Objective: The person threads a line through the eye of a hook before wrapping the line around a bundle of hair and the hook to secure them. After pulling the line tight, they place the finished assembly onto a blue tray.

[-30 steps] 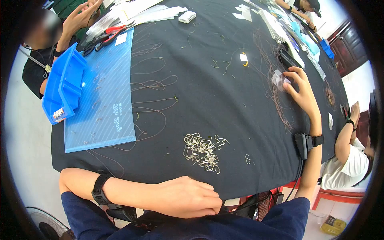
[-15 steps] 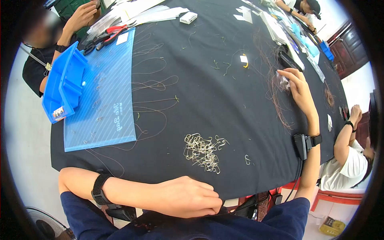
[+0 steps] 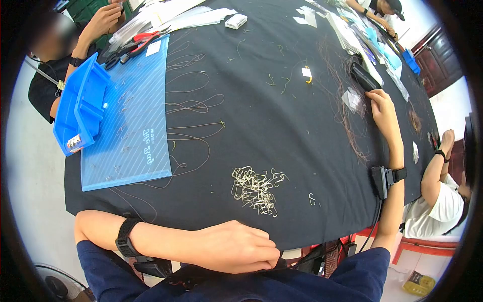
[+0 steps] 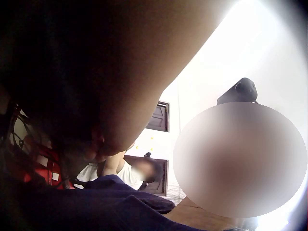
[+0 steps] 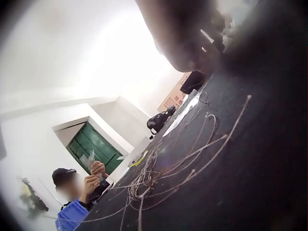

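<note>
While the left hand (image 3: 236, 247) rests with loosely curled fingers holding nothing at the near edge of the table (image 3: 261, 116), the right hand (image 3: 385, 111) reaches far out, fingers bent at the end of a black device (image 3: 363, 76); whether it grips it, I cannot tell. Just beside those fingers lies a small clear packet (image 3: 351, 98) among brown wires (image 3: 347, 126).

A small assembly workshop is shown: a long black-clothed table (image 3: 282, 126) is shared by several seated workers and strewn with brown wire loops (image 3: 193, 105), metal hooks (image 3: 254, 191), pliers (image 3: 143, 39) and a blue parts bin (image 3: 80, 105).
</note>
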Action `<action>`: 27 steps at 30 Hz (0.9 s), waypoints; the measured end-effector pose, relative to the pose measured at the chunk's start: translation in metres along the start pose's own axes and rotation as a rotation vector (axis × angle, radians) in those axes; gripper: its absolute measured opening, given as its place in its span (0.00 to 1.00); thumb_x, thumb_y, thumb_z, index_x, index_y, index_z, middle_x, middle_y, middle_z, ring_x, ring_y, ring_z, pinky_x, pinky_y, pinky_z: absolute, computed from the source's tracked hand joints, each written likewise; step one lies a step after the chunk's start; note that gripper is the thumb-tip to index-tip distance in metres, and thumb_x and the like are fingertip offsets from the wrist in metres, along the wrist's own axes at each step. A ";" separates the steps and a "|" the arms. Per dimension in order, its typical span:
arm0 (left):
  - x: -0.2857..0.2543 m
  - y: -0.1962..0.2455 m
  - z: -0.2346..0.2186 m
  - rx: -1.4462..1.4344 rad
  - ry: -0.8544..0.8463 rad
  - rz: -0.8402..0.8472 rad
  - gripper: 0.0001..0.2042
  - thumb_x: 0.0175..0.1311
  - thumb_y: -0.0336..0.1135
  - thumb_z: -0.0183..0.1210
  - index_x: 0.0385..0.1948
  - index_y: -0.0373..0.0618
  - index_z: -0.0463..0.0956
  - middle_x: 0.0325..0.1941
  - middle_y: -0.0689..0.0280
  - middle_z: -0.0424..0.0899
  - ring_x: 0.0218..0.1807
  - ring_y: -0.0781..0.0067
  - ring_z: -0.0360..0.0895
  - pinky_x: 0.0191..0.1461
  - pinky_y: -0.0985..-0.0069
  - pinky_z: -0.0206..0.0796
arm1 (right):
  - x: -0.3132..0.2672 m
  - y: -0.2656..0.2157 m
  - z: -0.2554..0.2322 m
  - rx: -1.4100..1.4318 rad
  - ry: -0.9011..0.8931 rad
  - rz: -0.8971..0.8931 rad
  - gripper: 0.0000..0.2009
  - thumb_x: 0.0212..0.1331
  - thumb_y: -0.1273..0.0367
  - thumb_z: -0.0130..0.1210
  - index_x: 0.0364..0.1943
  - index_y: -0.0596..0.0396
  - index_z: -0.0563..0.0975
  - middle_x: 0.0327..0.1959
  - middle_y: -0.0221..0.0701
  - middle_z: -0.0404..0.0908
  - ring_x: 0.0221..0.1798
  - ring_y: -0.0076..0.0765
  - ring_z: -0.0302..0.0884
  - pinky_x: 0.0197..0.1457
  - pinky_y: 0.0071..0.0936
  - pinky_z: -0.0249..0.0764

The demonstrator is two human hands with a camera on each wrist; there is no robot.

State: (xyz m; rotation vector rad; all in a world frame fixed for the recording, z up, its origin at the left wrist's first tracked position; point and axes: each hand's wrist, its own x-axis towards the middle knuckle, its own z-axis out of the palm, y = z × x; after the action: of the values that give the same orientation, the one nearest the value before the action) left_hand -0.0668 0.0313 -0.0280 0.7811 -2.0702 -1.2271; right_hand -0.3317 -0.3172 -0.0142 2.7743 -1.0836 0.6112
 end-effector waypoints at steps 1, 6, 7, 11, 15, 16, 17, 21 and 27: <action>0.000 0.000 0.000 -0.003 0.000 0.000 0.04 0.63 0.35 0.55 0.29 0.48 0.72 0.26 0.69 0.73 0.34 0.69 0.75 0.32 0.70 0.69 | 0.000 -0.001 -0.001 0.011 0.020 0.007 0.09 0.59 0.76 0.49 0.40 0.65 0.77 0.42 0.39 0.77 0.46 0.43 0.75 0.53 0.30 0.68; 0.001 -0.005 0.001 0.063 0.041 0.069 0.03 0.63 0.36 0.57 0.33 0.51 0.77 0.25 0.74 0.74 0.30 0.78 0.75 0.23 0.77 0.69 | 0.006 -0.030 -0.017 0.022 -0.015 0.151 0.10 0.58 0.68 0.56 0.33 0.63 0.76 0.35 0.34 0.76 0.37 0.33 0.73 0.43 0.28 0.68; 0.001 -0.005 0.001 0.067 0.038 0.068 0.03 0.63 0.36 0.57 0.33 0.51 0.77 0.25 0.74 0.74 0.30 0.78 0.75 0.23 0.77 0.69 | 0.004 -0.032 -0.019 0.071 -0.065 0.148 0.10 0.57 0.67 0.57 0.32 0.62 0.76 0.33 0.33 0.76 0.35 0.31 0.71 0.41 0.27 0.67; 0.001 -0.004 0.001 0.065 0.037 0.060 0.03 0.63 0.36 0.57 0.33 0.51 0.76 0.25 0.74 0.74 0.30 0.78 0.75 0.23 0.78 0.69 | 0.002 -0.031 -0.015 0.164 -0.172 0.072 0.08 0.56 0.69 0.58 0.30 0.59 0.74 0.27 0.30 0.74 0.30 0.26 0.69 0.37 0.25 0.66; 0.001 -0.004 0.001 0.060 0.040 0.060 0.03 0.63 0.36 0.57 0.33 0.51 0.76 0.25 0.74 0.73 0.30 0.78 0.75 0.23 0.78 0.69 | 0.002 -0.024 -0.009 0.190 -0.138 0.105 0.06 0.56 0.72 0.57 0.30 0.60 0.73 0.25 0.31 0.75 0.29 0.27 0.71 0.36 0.24 0.67; 0.001 -0.004 0.001 0.059 0.039 0.060 0.03 0.63 0.36 0.57 0.33 0.51 0.76 0.25 0.74 0.73 0.30 0.78 0.75 0.23 0.78 0.69 | 0.002 -0.020 -0.007 0.199 -0.124 0.104 0.06 0.56 0.73 0.57 0.30 0.61 0.73 0.24 0.32 0.75 0.28 0.27 0.71 0.35 0.24 0.67; 0.001 -0.004 0.001 0.057 0.039 0.061 0.03 0.63 0.36 0.57 0.33 0.51 0.76 0.25 0.74 0.73 0.30 0.78 0.75 0.23 0.78 0.69 | 0.001 -0.017 -0.005 0.180 -0.098 0.156 0.06 0.56 0.72 0.57 0.31 0.61 0.73 0.24 0.33 0.75 0.28 0.27 0.72 0.35 0.25 0.68; 0.001 -0.005 0.001 0.063 0.037 0.059 0.03 0.63 0.36 0.57 0.33 0.51 0.76 0.25 0.74 0.73 0.30 0.78 0.75 0.22 0.78 0.69 | -0.001 0.006 0.003 0.051 -0.018 0.260 0.08 0.55 0.70 0.58 0.32 0.61 0.74 0.24 0.36 0.77 0.28 0.32 0.76 0.35 0.29 0.70; 0.001 -0.003 0.000 0.047 0.034 0.048 0.03 0.63 0.35 0.57 0.31 0.50 0.75 0.25 0.72 0.73 0.31 0.75 0.75 0.25 0.76 0.69 | -0.004 0.011 -0.001 -0.052 -0.021 0.336 0.05 0.52 0.73 0.56 0.32 0.58 0.75 0.28 0.34 0.77 0.31 0.33 0.76 0.36 0.28 0.70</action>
State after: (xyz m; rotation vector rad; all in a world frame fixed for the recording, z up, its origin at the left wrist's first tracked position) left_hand -0.0669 0.0292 -0.0301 0.7646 -2.0850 -1.1351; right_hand -0.3425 -0.3228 -0.0152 2.5776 -1.5635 0.5759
